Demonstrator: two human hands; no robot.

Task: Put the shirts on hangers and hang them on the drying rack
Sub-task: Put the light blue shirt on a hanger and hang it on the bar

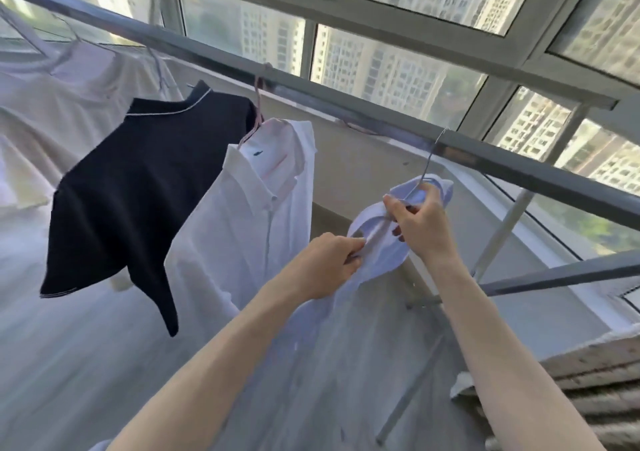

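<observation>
A pale blue shirt (349,332) hangs from a wire hanger (431,154) whose hook sits on the grey top bar of the drying rack (346,104). My left hand (327,265) pinches the near side of its collar. My right hand (424,223) grips the collar and the hanger's neck just below the hook. To the left along the bar hang a white button-down shirt (249,215) on a pink hanger (258,104), a dark navy polo (138,187) and a cream shirt (52,111).
Large windows (398,69) run behind the rack, with a pale ledge under them. The rack's lower bar (561,274) and white legs stand at the right. A woven, fringed textile (595,378) lies at the lower right. Grey floor shows below the shirts.
</observation>
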